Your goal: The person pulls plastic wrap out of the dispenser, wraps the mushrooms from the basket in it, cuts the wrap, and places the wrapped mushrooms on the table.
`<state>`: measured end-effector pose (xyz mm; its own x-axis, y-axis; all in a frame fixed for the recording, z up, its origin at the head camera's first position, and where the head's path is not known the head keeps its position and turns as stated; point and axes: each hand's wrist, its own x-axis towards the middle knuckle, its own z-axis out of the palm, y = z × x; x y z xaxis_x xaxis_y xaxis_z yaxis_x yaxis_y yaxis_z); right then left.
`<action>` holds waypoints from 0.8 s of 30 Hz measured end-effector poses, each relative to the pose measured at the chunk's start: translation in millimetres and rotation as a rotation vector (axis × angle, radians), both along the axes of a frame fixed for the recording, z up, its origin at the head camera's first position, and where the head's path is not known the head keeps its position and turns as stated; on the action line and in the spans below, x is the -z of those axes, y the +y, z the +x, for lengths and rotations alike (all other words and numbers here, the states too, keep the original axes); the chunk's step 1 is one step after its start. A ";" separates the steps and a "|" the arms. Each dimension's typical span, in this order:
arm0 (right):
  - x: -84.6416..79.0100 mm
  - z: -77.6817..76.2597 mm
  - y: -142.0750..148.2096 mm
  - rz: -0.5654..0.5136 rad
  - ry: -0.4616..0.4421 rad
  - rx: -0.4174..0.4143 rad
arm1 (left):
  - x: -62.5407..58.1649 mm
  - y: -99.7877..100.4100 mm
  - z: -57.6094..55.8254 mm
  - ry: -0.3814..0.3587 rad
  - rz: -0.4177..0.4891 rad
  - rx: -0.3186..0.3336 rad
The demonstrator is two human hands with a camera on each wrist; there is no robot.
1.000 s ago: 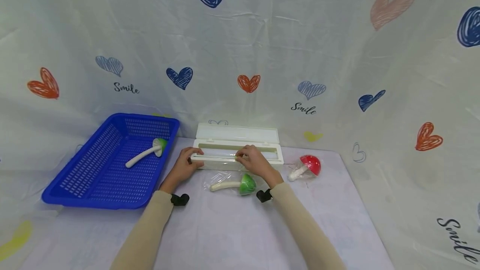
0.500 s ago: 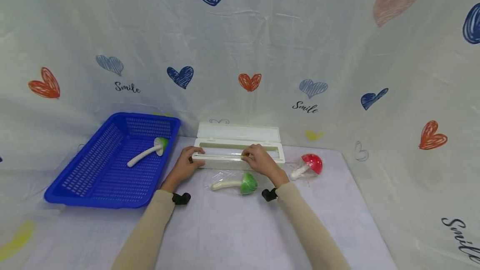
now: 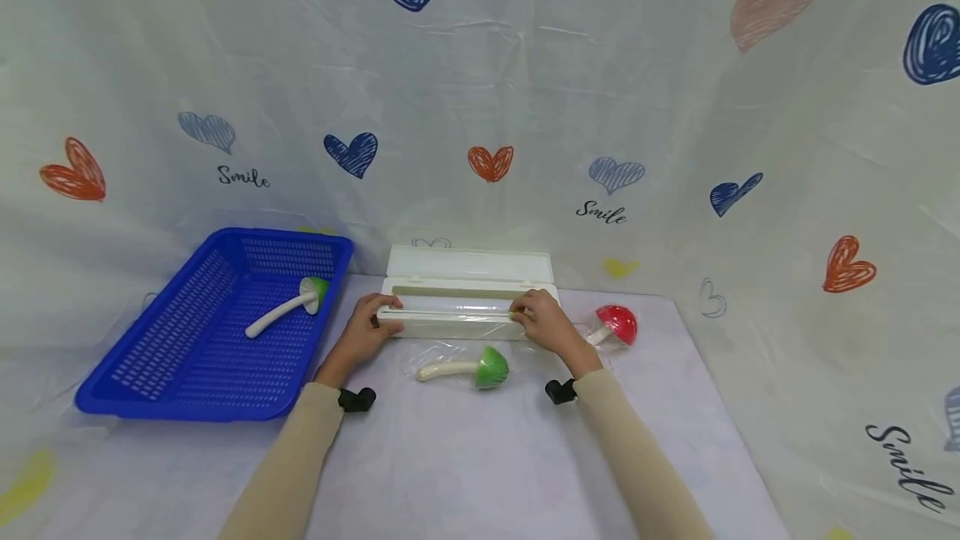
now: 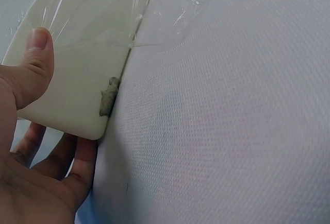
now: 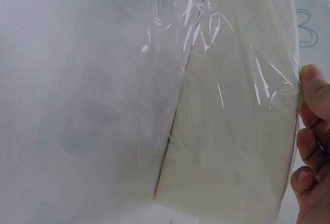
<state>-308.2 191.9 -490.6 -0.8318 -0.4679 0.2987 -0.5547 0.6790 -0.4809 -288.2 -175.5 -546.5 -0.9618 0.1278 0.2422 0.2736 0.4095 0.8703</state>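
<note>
A white cling film dispenser (image 3: 450, 328) lies along the back of the table, its lid (image 3: 468, 263) raised. My left hand (image 3: 360, 332) grips the dispenser's left end; in the left wrist view the thumb (image 4: 38, 54) lies on the film-covered front and the fingers curl round the end. Near the right end, my right hand (image 3: 546, 322) pinches the small green slide cutter (image 5: 302, 85) on the front rim. Clear cling film (image 5: 227, 74) hangs over the dispenser's front. Just in front lies a green-capped toy mushroom (image 3: 491, 367) on clear film; whether it is fully wrapped, I cannot tell.
At left stands a blue basket (image 3: 277, 402) holding another green-capped mushroom (image 3: 288, 311). A red-capped mushroom (image 3: 617, 323) in clear film lies right of the dispenser, behind my right wrist. A printed curtain (image 3: 435, 65) hangs directly behind the dispenser.
My right hand has slid rightwards along the dispenser's front rim, from about its middle to near the right end. My left hand stays on the left end. The head view has shifted slightly.
</note>
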 end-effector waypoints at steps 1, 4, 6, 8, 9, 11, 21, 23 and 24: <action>0.4 0.2 1.4 -0.007 -0.005 0.004 | -0.3 0.1 0.4 -0.011 -0.001 -0.001; 1.8 -0.1 4.3 -0.019 -0.018 0.010 | -1.2 0.5 1.2 -0.035 0.000 -0.013; 2.6 -0.6 5.4 -0.016 -0.025 0.015 | -2.0 0.7 1.9 -0.039 -0.005 -0.019; 3.5 -1.6 6.3 -0.005 -0.027 0.016 | -2.5 0.8 2.0 -0.032 -0.006 -0.020; 3.3 -1.7 6.5 -0.005 -0.032 0.015 | -2.6 1.0 2.0 -0.026 -0.005 -0.020; 2.8 -1.9 8.3 -0.006 -0.039 0.024 | -2.9 2.5 1.3 -0.017 -0.003 -0.017; -1.4 2.0 26.2 -0.009 -0.038 0.086 | -0.7 5.3 -1.2 0.005 0.014 -0.001; -0.9 3.0 32.7 -0.006 -0.040 0.121 | -0.8 3.6 -0.6 -0.001 0.010 -0.008; -0.4 3.0 36.0 -0.006 -0.039 0.135 | -1.3 3.2 -0.5 -0.010 0.010 -0.009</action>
<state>-305.2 228.0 -490.2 -0.8980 -0.3491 0.2677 -0.4393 0.7435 -0.5042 -288.7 -172.3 -545.2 -0.9653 0.1168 0.2335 0.2610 0.4029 0.8772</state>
